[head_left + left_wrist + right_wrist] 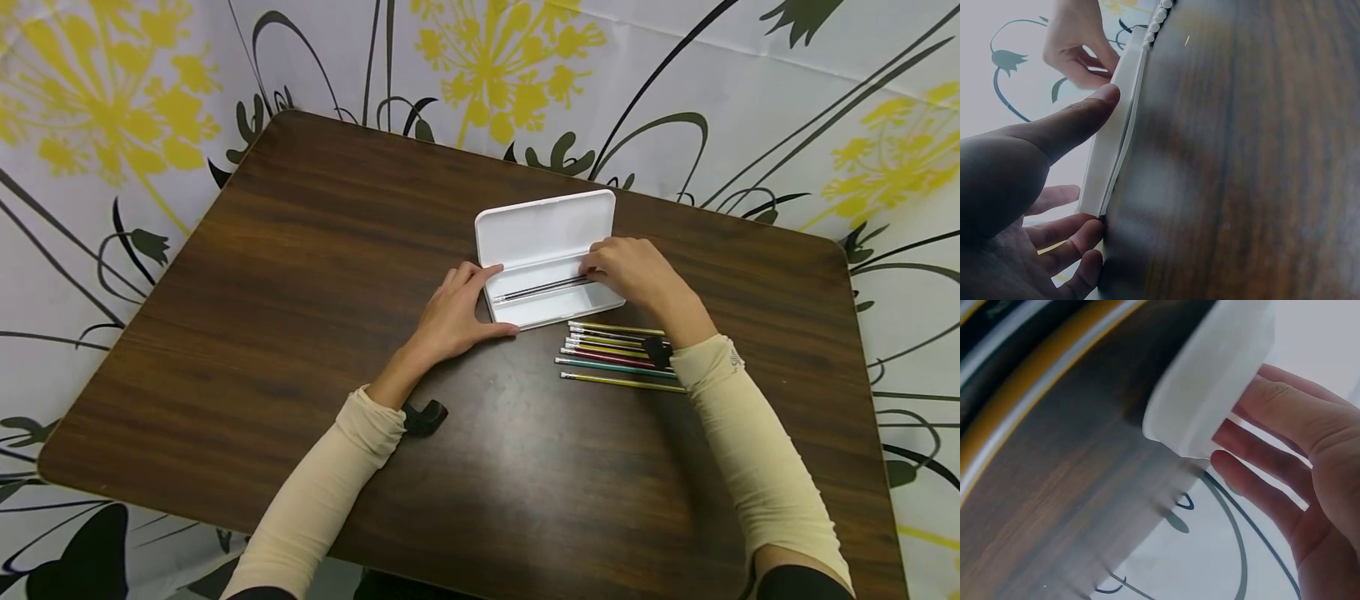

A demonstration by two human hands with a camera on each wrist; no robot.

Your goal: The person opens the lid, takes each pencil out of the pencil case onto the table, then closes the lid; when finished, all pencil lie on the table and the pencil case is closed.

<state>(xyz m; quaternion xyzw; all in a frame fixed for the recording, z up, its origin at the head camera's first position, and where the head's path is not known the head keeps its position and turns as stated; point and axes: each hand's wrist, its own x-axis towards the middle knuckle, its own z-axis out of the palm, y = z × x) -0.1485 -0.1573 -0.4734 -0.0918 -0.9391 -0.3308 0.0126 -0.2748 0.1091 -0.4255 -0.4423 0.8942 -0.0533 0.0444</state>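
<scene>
A white pencil case [546, 229] lies open on the table, its lid tilted up at the back. Dark pencils [542, 290] lie lengthwise in its base. My left hand [453, 315] holds the case's left end, thumb along the front edge and fingers by the hinge side. At the right end, my right hand [637, 271] reaches into the case and pinches the end of a dark pencil. In the right wrist view, the case wall [1204, 387] hides the fingertips of that hand [1310, 450].
Several pencils [611, 364], yellow, red and green, lie in a row on the brown table [315, 242] in front of the case, partly under the right wrist. A white cloth [337, 58] with yellow flowers hangs behind the table.
</scene>
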